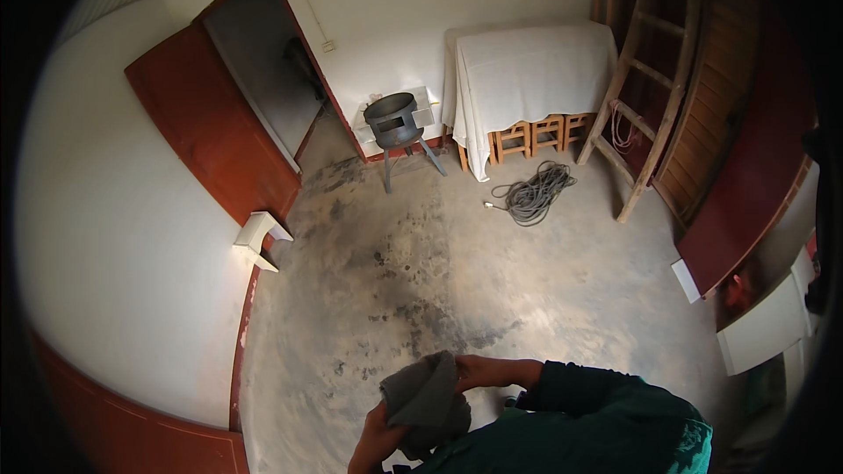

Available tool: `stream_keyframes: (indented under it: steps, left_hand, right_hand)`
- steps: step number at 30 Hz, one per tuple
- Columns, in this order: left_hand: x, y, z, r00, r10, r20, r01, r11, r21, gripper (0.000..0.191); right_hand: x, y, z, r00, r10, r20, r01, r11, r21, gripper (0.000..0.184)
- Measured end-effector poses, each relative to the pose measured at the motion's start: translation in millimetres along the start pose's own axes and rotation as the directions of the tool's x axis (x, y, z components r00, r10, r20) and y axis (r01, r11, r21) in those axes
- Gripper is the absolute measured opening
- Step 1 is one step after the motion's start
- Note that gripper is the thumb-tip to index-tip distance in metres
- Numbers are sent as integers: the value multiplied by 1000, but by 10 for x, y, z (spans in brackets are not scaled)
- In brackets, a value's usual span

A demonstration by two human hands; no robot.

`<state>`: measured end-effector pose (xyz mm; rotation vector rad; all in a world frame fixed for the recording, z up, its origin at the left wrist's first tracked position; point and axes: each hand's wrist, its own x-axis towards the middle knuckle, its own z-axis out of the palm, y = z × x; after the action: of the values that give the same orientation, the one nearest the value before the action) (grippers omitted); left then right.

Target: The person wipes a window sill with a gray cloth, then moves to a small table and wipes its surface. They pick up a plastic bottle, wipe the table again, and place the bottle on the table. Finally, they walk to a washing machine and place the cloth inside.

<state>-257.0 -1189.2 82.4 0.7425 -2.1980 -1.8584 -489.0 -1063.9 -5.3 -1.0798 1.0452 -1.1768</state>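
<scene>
A grey cloth (425,395), folded or bunched, is held between both hands low in the view, in front of my body. My left hand (379,431) grips its lower left side. At its upper right edge my right hand (475,372) has hold of the fabric, with the arm in a dark green sleeve reaching in from the right. Part of the cloth hangs down below the hands. Some fingers are hidden behind the fabric.
A round metal stove on legs (393,125) stands by the doorway. Coiled grey cable (537,194) lies on the floor near a cloth-covered table (533,72) with wooden stools under it. A wooden ladder (672,85) leans at the right. A white stool (253,234) sits by the red door (211,125).
</scene>
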Motion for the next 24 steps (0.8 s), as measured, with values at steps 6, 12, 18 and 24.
stream_keyframes:
  steps: [6, 12, 18, 24]
  left_hand:
    - [459, 116, -108, 997, -74, 19, 77, 966, -247, 42]
    - [1136, -26, -422, 989, -109, -104, 71, 946, -315, 45]
    - [2104, -335, -845, 1000, -18, 3, 18, 927, -374, 43]
    - [3186, -41, -1235, 967, -34, 253, 119, 936, -332, 48]
  right_hand:
    - [310, -228, -570, 993, -64, -104, 79, 987, 142, 50]
    - [791, -452, -965, 973, -136, -185, 156, 983, 99, 55]
    - [1374, -739, -1527, 970, -33, -242, 2, 992, -125, 38]
    - [1773, -985, -2010, 902, -99, -420, 44, 989, -138, 32]
